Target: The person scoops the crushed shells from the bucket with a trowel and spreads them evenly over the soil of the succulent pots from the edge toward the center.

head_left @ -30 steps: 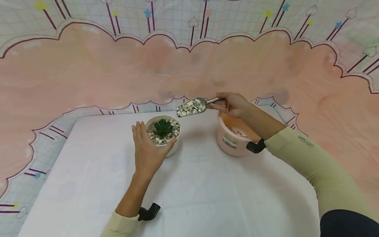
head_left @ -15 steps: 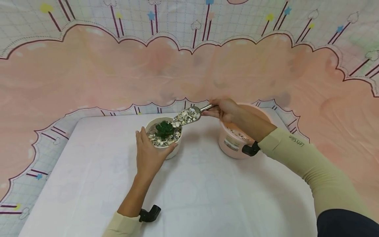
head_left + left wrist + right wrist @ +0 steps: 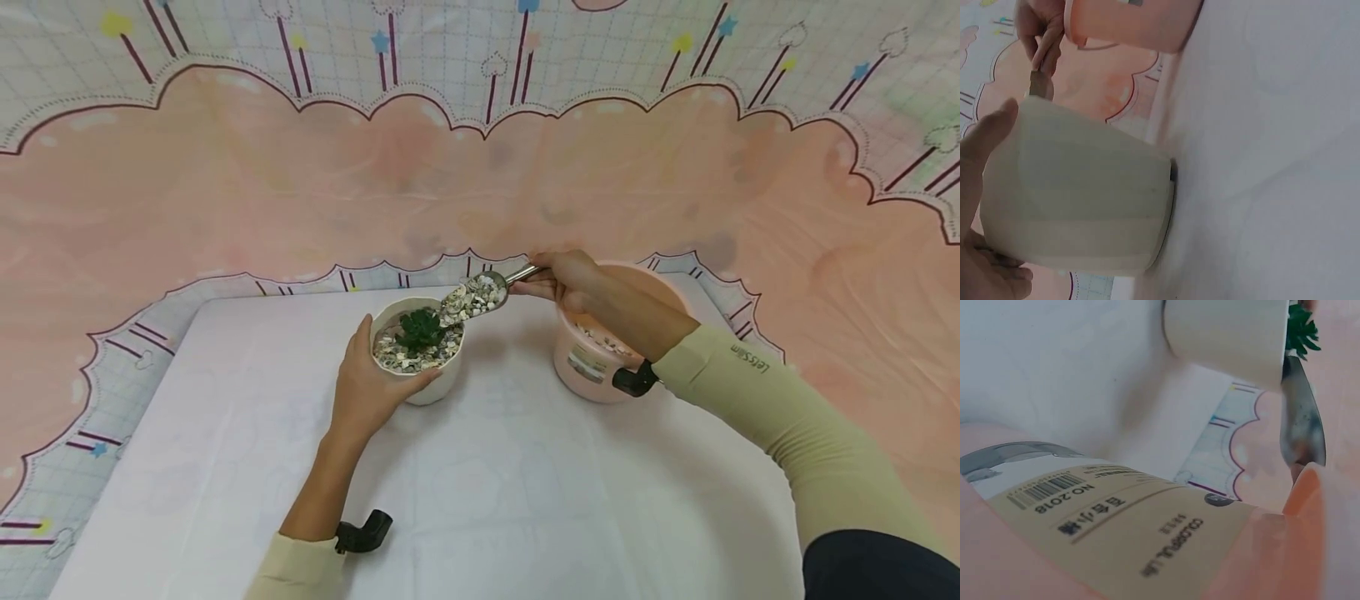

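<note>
A white flower pot [image 3: 431, 388] stands on the table, holding a dark green succulent [image 3: 420, 331] bedded in pale gravel. My left hand [image 3: 367, 390] grips its near left side, thumb across the front; in the left wrist view, thumb and fingers [image 3: 1007, 281] lie on opposite sides of the pot [image 3: 1085, 181]. My right hand [image 3: 573, 279] pinches the handle of a metal scoop [image 3: 521, 274] heaped with gravel [image 3: 474, 298]. The scoop slants down to the left, its tip at the pot's right rim beside the leaves. From the right wrist, the scoop [image 3: 1302, 419] meets the pot's rim.
A pink bucket [image 3: 588, 367] with a label stands to the right, beneath my right forearm, with some gravel visible inside. White cloth [image 3: 480, 500] covers the table. A peach patterned backdrop [image 3: 337, 183] rises behind its far edge.
My right hand has brought the loaded scoop left and down, from above the table to the pot's rim. My left hand has settled more firmly around the pot, which has shifted slightly right.
</note>
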Tool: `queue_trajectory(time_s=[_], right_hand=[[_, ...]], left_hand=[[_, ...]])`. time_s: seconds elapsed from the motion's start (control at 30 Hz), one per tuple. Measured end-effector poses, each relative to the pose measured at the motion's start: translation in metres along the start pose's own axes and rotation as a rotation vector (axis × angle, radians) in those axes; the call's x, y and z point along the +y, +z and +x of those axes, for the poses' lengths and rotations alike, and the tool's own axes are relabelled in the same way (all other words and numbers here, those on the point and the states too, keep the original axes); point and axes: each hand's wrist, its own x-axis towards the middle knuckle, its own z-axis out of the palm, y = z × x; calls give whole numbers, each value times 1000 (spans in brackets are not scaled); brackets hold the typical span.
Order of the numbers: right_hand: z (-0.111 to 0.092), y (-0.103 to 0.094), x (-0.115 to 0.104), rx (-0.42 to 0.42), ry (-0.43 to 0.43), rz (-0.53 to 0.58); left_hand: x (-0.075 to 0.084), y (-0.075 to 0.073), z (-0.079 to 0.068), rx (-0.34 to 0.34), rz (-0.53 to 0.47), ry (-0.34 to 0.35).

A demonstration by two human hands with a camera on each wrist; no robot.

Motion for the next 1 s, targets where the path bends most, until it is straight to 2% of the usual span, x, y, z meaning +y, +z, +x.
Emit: queue_trajectory(time_s=[0.1, 0.23, 0.3, 0.43, 0.57, 0.8, 1.0], right_hand=[[0, -1, 1, 3, -12, 7], [0, -2, 2, -4, -20, 11], [0, -2, 2, -9, -26, 12], [-1, -1, 2, -7, -41, 16], [0, 1, 3, 2, -43, 20], [5, 0, 3, 25, -46, 19], [5, -1, 1, 25, -60, 7]], left_hand=[[0, -3, 2, -46, -11, 9], [7, 0, 0, -76, 1, -34], [14, 4, -2, -57, 19, -54], [26, 13, -5, 35, 84, -51], [25, 15, -4, 75, 127, -39], [11, 8, 4, -20, 77, -3], [13, 2, 7, -55, 79, 10]])
